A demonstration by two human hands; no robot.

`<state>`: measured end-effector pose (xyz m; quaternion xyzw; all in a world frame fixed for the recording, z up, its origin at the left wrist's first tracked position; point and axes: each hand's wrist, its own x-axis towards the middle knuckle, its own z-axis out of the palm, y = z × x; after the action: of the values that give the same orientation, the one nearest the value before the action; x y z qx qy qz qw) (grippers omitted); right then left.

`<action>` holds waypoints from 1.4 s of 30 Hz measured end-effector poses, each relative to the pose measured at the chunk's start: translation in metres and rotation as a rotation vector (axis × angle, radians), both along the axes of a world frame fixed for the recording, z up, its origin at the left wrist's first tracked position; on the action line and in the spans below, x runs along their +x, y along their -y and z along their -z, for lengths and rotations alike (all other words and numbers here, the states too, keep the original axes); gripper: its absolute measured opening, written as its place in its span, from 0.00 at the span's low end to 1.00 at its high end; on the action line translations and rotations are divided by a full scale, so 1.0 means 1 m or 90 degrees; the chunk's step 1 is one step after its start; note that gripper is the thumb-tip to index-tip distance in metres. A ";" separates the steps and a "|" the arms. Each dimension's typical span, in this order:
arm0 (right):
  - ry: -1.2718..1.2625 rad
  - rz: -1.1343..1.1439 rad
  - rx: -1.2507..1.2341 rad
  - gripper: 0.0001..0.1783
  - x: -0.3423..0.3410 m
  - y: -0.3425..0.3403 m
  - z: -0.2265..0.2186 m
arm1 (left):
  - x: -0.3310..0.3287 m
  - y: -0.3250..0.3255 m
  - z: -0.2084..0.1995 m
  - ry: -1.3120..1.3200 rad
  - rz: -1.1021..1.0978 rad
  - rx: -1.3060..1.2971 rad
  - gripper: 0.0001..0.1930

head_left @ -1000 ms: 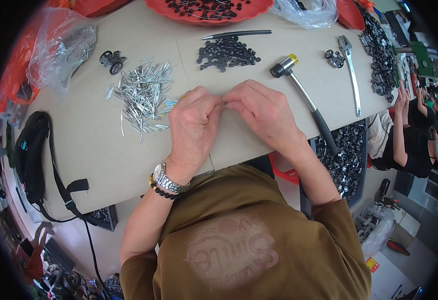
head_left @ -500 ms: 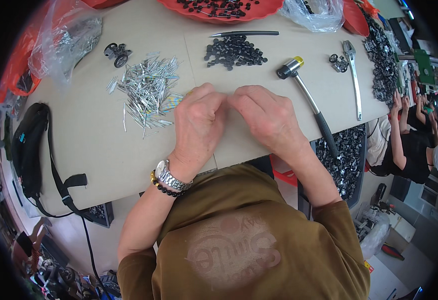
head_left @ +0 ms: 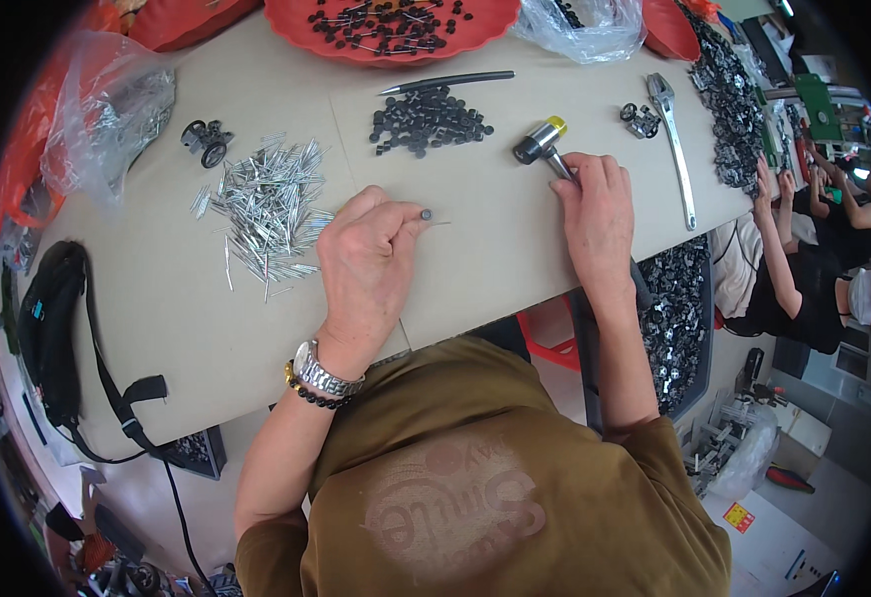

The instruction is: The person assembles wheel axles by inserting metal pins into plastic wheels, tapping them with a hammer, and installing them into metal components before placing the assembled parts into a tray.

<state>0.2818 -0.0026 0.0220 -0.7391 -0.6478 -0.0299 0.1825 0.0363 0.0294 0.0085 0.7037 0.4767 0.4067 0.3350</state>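
My left hand [head_left: 364, 257] is closed in a pinch just above the table. At its fingertips shows a small dark round cap [head_left: 426, 214], with a thin metal pin [head_left: 441, 223] sticking out beside it. Whether cap and pin are joined I cannot make out. My right hand [head_left: 600, 211] is closed around the shaft of a mallet [head_left: 541, 139] with a black and yellow head, which lies on the table. Left of my left hand is a heap of silvery pins [head_left: 266, 204]. Beyond the hands sits a pile of black caps [head_left: 431, 121].
A red tray [head_left: 391, 52] of capped pins stands at the far edge. A black pen-like tool [head_left: 447, 83] lies behind the caps. At right are an adjustable wrench [head_left: 672, 149] and a small wheeled part [head_left: 640, 120]. A black pouch [head_left: 54, 328] lies left. Co-workers sit at far right.
My hands were together; now they are apart. My right hand has moved right and taken hold of the mallet. The cap and pin at my left fingertips have come into sight.
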 end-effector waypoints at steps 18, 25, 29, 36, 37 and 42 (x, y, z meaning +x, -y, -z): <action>-0.103 -0.291 -0.122 0.19 -0.064 0.020 -0.058 | 0.002 -0.001 -0.002 -0.043 -0.010 0.022 0.06; -0.080 -0.322 -0.064 0.21 -0.061 0.018 -0.069 | -0.001 0.002 -0.002 -0.031 -0.011 0.017 0.06; -0.075 -0.307 -0.068 0.20 -0.061 0.017 -0.066 | 0.001 0.000 -0.002 -0.032 -0.007 0.024 0.05; -0.094 -0.266 -0.056 0.18 -0.056 0.006 -0.062 | -0.001 -0.006 -0.002 -0.031 -0.009 0.002 0.04; -0.108 -0.246 -0.020 0.18 -0.053 0.004 -0.064 | -0.001 -0.006 0.001 -0.020 -0.016 0.029 0.02; 0.024 -0.096 0.041 0.19 -0.024 0.003 -0.031 | -0.004 -0.014 -0.004 0.007 -0.021 0.030 0.03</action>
<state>0.2576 -0.0058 0.0526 -0.6813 -0.7035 -0.0511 0.1956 0.0319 0.0431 0.0127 0.7011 0.4765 0.4274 0.3141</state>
